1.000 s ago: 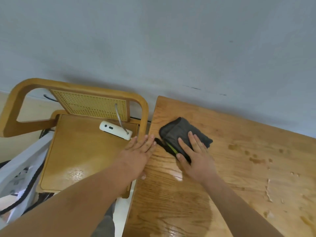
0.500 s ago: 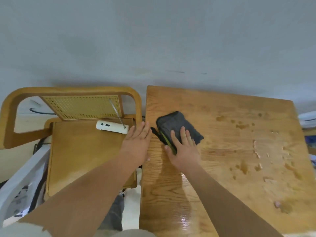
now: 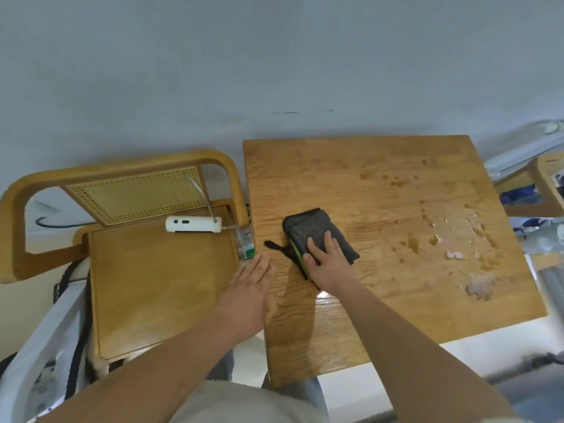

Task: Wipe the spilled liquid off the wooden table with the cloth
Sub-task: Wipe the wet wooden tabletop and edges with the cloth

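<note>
A pale grey-blue wall [image 3: 274,56] fills the upper half of the view, plain apart from a few faint dark scuffs. Below it stands a square wooden counter [image 3: 381,325], its far edge against the wall, with a glossy grain and a bright glare spot near the front. To its left, just beside it, is a wooden chair [image 3: 152,288] with a curved frame and a woven cane back. Pale floor [image 3: 247,361] shows in the gap between them. The spilled liquid [image 3: 451,236] lies over the right part of the counter as scattered drops and thin puddles. The left hand [image 3: 250,285] lies flat at the counter's left edge, fingers straight and close together, holding nothing. The right hand [image 3: 328,261] presses flat on a folded dark grey cloth [image 3: 317,224] with a green stripe, left of the counter's centre and well apart from the spill. On the chair seat lie a white device [image 3: 193,224] and a small clear bottle [image 3: 245,242].
</note>
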`<state>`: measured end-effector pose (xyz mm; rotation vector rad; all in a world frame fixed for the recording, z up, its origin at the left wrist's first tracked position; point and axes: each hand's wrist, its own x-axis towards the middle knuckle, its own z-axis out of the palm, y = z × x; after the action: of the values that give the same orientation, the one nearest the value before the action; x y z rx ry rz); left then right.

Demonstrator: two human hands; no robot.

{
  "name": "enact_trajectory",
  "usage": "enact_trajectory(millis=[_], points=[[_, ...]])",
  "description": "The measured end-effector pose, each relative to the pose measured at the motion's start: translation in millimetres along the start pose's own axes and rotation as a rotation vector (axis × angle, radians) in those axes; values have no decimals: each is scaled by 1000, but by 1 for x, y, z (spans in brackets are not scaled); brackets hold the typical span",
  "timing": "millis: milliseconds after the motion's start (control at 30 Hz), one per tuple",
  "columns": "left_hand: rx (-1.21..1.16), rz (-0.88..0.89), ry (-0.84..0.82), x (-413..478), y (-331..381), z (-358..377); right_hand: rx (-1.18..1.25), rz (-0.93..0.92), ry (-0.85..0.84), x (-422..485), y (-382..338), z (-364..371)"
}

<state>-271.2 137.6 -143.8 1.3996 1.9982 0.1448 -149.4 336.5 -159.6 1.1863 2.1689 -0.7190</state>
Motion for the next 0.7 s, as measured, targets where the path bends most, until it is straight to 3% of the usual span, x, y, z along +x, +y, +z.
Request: enact_trajectory(millis=[100,233,400,533,700], points=[[-36,-28,17,-7,4,3,-54,-2,61,3,-8,9],[-93,-72,42,-15,12,16,-165,-146,163,-44,10,56],[-64,-100,49,-8,58,40,-163,-304,194,-111,62,125],[30,-47,-39,-2,108,70,-115,-356,220,-134,127,140],[139,31,-3,0,167,103,6,-132,171,-129,217,79]])
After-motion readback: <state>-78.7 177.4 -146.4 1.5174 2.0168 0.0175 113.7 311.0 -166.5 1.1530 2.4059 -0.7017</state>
